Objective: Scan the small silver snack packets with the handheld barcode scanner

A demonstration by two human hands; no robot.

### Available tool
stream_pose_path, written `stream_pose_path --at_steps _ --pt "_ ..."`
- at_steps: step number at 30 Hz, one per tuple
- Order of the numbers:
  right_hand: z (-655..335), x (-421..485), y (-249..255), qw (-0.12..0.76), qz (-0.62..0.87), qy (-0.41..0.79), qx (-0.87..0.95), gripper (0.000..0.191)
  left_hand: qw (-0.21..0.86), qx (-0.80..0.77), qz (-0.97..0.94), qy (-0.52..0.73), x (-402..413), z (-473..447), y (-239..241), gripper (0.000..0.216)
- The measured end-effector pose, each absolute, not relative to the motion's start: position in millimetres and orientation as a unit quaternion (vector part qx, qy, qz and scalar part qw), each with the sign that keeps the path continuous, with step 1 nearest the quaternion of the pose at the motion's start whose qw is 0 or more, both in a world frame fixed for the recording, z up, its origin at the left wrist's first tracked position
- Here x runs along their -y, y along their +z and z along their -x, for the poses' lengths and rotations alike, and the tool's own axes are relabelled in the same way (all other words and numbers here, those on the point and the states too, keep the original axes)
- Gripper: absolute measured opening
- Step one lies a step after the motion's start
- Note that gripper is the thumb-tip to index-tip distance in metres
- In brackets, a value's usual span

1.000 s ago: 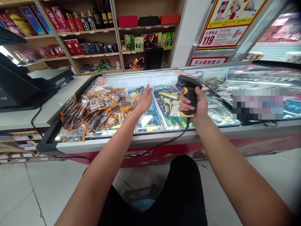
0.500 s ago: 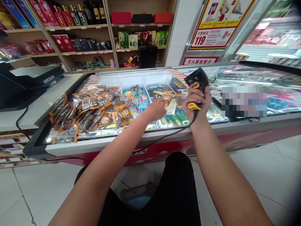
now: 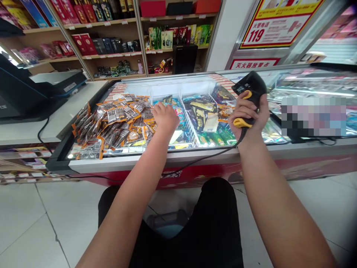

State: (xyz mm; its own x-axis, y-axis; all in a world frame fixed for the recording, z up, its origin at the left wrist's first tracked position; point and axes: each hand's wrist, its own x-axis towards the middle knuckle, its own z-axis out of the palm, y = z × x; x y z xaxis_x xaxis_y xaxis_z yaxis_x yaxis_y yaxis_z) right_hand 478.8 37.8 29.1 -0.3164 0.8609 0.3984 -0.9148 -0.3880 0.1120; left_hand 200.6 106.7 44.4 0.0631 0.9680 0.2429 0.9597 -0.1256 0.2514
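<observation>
My right hand [image 3: 247,117] is closed round the yellow-trimmed grip of a black barcode scanner [image 3: 249,91], held above the glass lid of a chest freezer [image 3: 173,158]. A black cable [image 3: 200,160] runs from the scanner down over the freezer's front edge. My left hand [image 3: 165,117] reaches onto the right edge of a heap of orange and silver snack packets [image 3: 111,124] lying on the lid, fingers curled down on them. What the fingers grasp is hidden.
Packaged ice creams [image 3: 200,115] fill wire baskets inside the freezer. A white counter [image 3: 41,124] with a black till machine [image 3: 25,91] stands at left. Wooden shelves [image 3: 111,37] of boxed goods line the back wall. White tiled floor lies below.
My left hand has swung from near the scanner back left and down onto the snack packet heap. My right hand has lifted the scanner a little and moved it right.
</observation>
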Motion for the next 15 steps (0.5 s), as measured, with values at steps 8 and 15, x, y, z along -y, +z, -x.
stream_pose_path --at_steps 8,15 --pt "-465.1 -21.0 46.3 0.613 0.094 0.738 0.266 0.030 0.155 -0.506 -0.811 0.249 -124.0 -208.4 28.9 0.028" --pt "-443.9 -28.1 49.3 0.458 0.334 0.705 0.426 0.052 0.392 -0.460 -0.628 0.491 -146.5 -213.7 39.4 0.027"
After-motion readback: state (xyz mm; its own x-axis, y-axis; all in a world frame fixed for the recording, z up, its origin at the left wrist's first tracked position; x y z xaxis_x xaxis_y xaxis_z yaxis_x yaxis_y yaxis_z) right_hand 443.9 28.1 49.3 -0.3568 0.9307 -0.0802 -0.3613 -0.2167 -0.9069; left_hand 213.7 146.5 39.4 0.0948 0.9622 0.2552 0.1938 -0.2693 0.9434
